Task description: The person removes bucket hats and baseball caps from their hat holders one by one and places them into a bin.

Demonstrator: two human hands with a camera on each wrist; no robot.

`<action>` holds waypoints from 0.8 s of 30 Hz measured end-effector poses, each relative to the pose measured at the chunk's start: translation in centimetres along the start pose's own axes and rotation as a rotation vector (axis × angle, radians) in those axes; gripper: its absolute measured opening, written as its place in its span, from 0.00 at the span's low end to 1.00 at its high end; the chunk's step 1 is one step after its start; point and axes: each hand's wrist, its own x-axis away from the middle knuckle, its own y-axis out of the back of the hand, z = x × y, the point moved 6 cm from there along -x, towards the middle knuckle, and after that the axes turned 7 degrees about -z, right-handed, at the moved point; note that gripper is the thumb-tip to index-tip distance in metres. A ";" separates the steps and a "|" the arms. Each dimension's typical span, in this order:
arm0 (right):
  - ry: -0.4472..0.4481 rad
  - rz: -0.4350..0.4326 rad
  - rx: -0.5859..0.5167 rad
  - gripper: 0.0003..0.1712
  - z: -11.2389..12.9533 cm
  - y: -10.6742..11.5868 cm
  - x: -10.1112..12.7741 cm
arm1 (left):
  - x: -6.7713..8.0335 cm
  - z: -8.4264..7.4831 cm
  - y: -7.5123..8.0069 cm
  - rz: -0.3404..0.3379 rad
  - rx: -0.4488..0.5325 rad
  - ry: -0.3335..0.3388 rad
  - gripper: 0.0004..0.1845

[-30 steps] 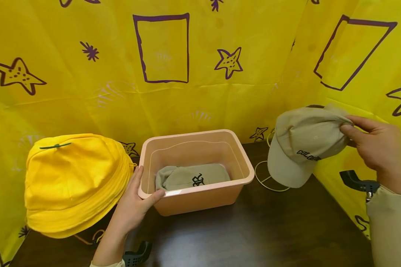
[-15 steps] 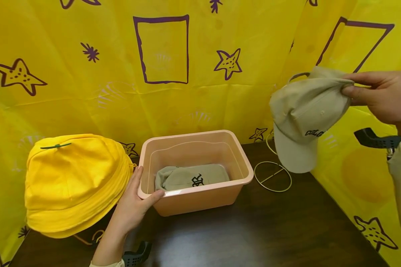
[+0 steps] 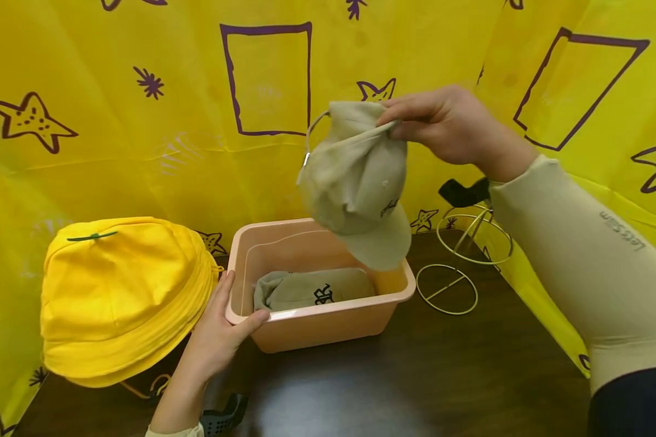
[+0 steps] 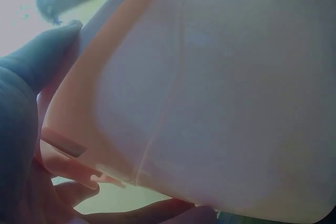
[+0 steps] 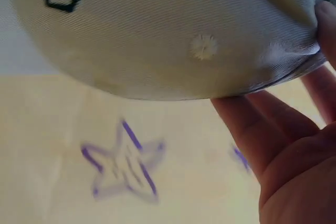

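My right hand [image 3: 443, 124] pinches a beige baseball cap [image 3: 355, 176] by the back of its crown, brim hanging down over the right half of a pink plastic bin [image 3: 328, 337]. Dark lettering and a stitched eyelet show on the cap [image 5: 157, 40] in the right wrist view. Inside the bin lies another beige cap [image 3: 311, 290] with black letters. My left hand [image 3: 215, 334] grips the bin's near left corner, thumb over the front rim and fingers along the left side. The left wrist view shows the bin wall [image 4: 210, 103] close up.
A yellow bucket hat [image 3: 126, 297] with a green stem sits left of the bin on the dark table [image 3: 388, 388]. To the right stands a wire rack with round rings [image 3: 447, 312]. Yellow cloth [image 3: 186, 91] printed with starfish hangs behind.
My right hand has lifted the cap off the area of the wire rack and carried it left, over the bin. The left hand stays on the bin's corner.
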 end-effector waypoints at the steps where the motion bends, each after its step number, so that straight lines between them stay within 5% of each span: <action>1: 0.017 0.033 -0.015 0.12 0.1 -1.3 -0.5 | 0.0 0.0 0.0 0.000 0.003 -0.001 0.57; 9: 0.102 0.311 -0.096 0.14 -1.0 -10.1 -0.6 | 0.0 0.1 0.0 -0.006 0.007 -0.010 0.56; 24: 0.126 0.689 -0.118 0.15 -1.8 -20.4 4.1 | 0.0 0.1 0.1 -0.017 0.005 -0.006 0.56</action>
